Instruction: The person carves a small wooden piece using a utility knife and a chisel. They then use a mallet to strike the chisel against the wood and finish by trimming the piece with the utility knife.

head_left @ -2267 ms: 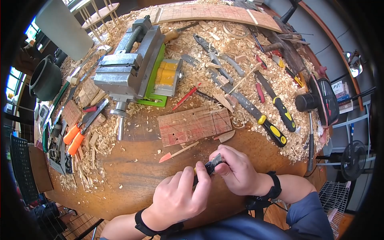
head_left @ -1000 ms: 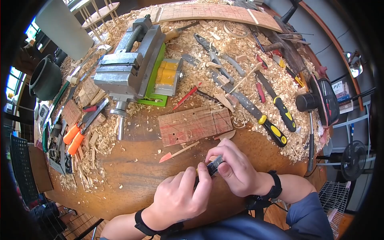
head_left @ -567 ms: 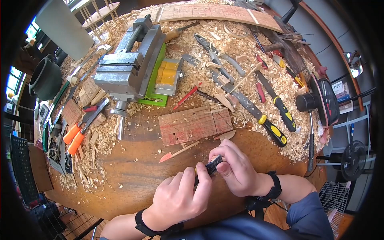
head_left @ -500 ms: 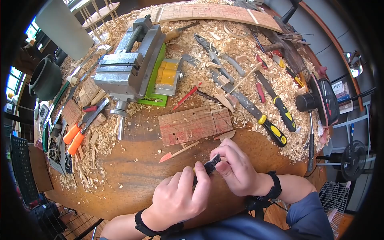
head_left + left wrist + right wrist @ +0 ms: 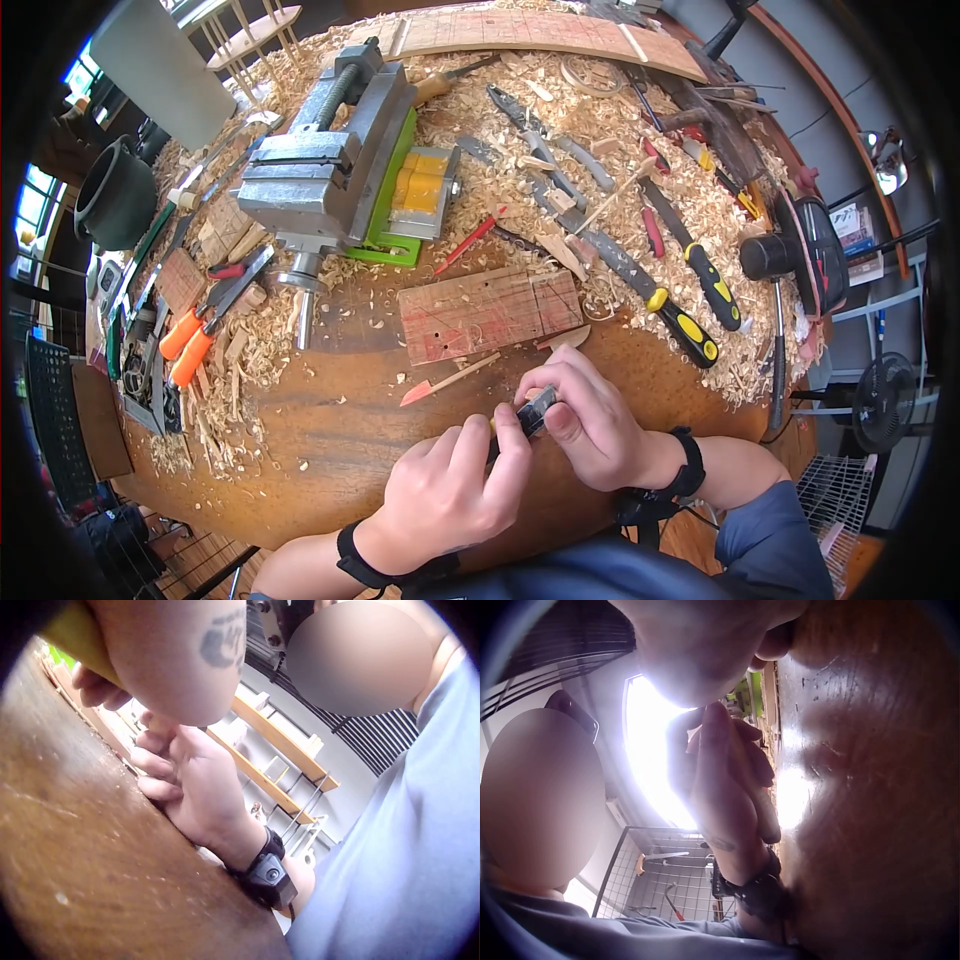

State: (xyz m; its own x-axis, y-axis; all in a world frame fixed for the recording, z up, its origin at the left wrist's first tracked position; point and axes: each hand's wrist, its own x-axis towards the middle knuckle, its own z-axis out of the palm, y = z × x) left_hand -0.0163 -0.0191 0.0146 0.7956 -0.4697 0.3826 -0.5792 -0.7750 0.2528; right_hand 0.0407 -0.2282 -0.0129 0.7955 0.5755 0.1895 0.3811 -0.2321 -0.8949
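My left hand (image 5: 450, 490) grips a short dark tool (image 5: 535, 412) with a flat grey end, above the table's near edge. In the left wrist view a yellow handle (image 5: 79, 634) shows beneath this hand. Opposite it, my right hand (image 5: 590, 430) has its fingers and thumb curled round a small light wooden piece, mostly hidden by the fingers; the tool's grey end lies right at these fingertips. Just beyond the hands lie a thin wooden stick with a red tip (image 5: 450, 380), a small pointed wooden piece (image 5: 565, 338) and a red-marked board (image 5: 480, 315).
A metal vise (image 5: 300, 180) on a green base stands at the back left. Orange-handled tools (image 5: 190, 350) lie on the left. Rasps with yellow-black handles (image 5: 685, 330), a mallet (image 5: 765, 257) and many wood shavings (image 5: 440, 120) cover the right and back.
The tool's grey end shifts and tilts slightly back and forth at the right fingertips. Both hands stay at nearly the same place; nothing else on the table moves.
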